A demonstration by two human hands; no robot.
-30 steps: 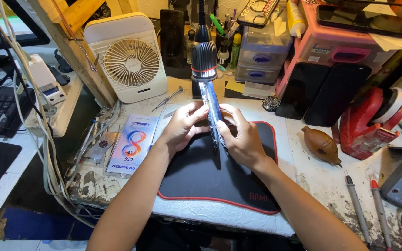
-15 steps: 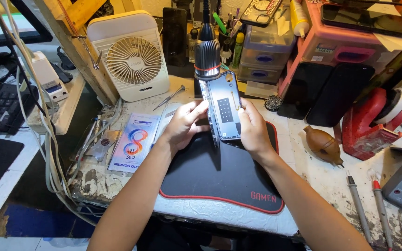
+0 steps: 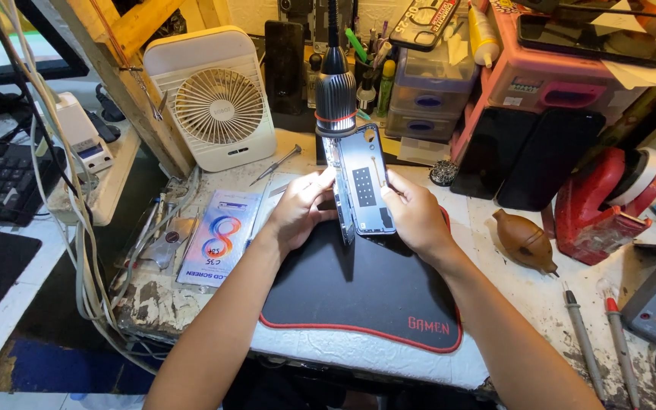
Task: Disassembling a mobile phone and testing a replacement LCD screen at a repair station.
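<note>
Both hands up over the black mat point(image 3: 358, 296), gripping an opened phone point(image 3: 366, 186) between them. Left hand point(image 3: 298, 209) curled around the phone's left edge, thumb and fingertips pinching the thin separated panel that stands edge-on there. Right hand point(image 3: 415, 216) closed on the right edge, thumb lying across the exposed blue-grey inner face, fingers behind. Phone held upright, tilted slightly, its top just under the lamp head point(image 3: 335, 99). Near the left hand: a screen packet point(image 3: 218, 239) lying flat on the bench. Beyond it, a white fan point(image 3: 214, 102). Right of the mat, a brown blower bulb point(image 3: 524, 239), well apart from the hands.
</note>
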